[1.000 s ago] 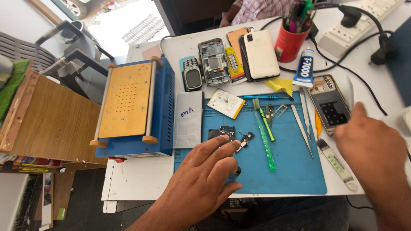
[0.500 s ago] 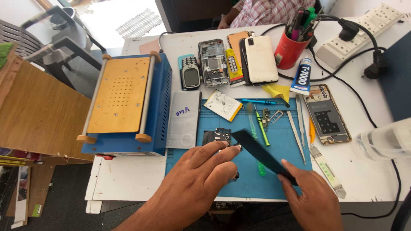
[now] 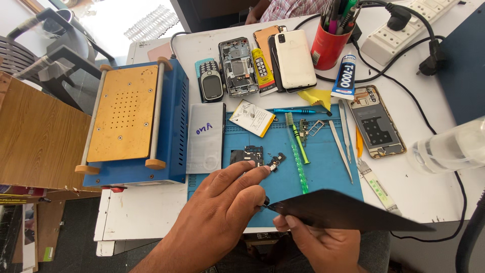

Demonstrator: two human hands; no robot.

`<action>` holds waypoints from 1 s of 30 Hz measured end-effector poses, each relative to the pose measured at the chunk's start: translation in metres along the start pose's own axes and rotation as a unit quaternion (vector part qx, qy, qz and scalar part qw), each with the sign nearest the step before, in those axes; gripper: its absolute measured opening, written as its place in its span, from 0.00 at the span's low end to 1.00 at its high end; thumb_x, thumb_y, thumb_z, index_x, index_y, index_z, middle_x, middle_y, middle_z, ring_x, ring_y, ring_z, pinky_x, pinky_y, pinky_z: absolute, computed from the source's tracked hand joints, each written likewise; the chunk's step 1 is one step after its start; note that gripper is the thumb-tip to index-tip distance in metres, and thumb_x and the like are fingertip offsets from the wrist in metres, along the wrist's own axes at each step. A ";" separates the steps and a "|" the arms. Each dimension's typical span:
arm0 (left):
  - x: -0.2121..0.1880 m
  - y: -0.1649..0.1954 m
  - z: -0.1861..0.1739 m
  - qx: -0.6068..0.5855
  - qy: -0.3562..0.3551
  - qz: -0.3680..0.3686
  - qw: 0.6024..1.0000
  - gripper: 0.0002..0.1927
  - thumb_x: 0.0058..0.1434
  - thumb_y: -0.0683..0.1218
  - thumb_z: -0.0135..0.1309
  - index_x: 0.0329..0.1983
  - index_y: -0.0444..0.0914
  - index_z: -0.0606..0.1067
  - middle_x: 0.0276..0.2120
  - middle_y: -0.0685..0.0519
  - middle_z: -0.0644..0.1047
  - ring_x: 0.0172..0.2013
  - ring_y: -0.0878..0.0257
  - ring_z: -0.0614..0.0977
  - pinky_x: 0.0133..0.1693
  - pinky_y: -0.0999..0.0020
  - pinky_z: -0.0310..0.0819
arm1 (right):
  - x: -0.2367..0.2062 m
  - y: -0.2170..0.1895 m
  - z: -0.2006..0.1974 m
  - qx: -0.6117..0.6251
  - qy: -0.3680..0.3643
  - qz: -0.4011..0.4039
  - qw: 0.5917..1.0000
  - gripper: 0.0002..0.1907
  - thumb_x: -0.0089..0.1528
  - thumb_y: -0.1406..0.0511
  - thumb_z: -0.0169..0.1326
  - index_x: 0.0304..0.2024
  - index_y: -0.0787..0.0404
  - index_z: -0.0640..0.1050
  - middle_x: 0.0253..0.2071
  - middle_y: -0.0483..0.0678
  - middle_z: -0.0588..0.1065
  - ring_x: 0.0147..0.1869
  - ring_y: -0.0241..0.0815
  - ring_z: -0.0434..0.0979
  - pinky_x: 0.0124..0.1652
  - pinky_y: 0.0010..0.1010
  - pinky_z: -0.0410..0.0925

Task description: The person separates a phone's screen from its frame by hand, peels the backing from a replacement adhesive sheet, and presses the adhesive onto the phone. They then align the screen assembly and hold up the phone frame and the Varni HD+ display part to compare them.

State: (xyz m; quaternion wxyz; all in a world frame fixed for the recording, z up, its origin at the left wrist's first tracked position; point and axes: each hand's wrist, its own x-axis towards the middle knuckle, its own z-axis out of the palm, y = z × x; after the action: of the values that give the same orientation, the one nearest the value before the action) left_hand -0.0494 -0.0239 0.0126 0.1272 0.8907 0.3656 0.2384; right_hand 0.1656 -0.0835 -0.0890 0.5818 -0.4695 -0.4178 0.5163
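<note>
We observe the right hand (image 3: 323, 245) gripping a thin black panel (image 3: 348, 210) at the blue mat's (image 3: 328, 167) near edge; the left hand's (image 3: 227, 207) fingers pinch narrowly at the panel's left corner.

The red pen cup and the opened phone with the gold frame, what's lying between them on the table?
In the head view, a white glue tube with a blue cap lies between the red pen cup and the gold-framed open phone; a black cable runs alongside.
</note>
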 end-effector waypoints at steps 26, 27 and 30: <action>-0.001 -0.002 0.000 -0.008 -0.021 -0.011 1.000 0.08 0.69 0.43 0.50 0.48 0.41 0.65 0.60 0.44 0.73 0.67 0.45 0.69 0.61 0.44 0.67 | 0.027 -0.001 0.007 -0.235 -0.178 -0.128 0.947 0.07 0.61 0.71 0.62 0.43 0.65 0.82 0.42 0.49 0.82 0.41 0.35 0.84 0.36 0.24 0.76; 0.000 -0.002 0.000 -0.007 -0.023 -0.011 1.000 0.07 0.69 0.43 0.49 0.48 0.41 0.65 0.60 0.44 0.73 0.67 0.45 0.69 0.61 0.45 0.67 | 0.027 -0.001 0.008 -0.251 -0.175 -0.155 0.939 0.07 0.61 0.71 0.62 0.42 0.64 0.81 0.42 0.48 0.82 0.41 0.34 0.85 0.37 0.23 0.76; 0.000 -0.001 0.000 -0.006 -0.026 -0.013 1.000 0.07 0.70 0.43 0.49 0.48 0.42 0.65 0.61 0.44 0.73 0.67 0.45 0.69 0.61 0.45 0.67 | 0.024 0.003 0.011 -0.235 -0.170 -0.101 0.952 0.07 0.59 0.72 0.63 0.40 0.65 0.80 0.40 0.49 0.81 0.37 0.38 0.85 0.33 0.26 0.77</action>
State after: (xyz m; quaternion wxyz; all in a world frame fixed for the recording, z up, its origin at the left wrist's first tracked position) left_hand -0.0500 -0.0228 0.0118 0.1454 0.8911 0.3718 0.2155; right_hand 0.1571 -0.0579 -0.0894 0.4246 -0.4534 -0.6655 0.4138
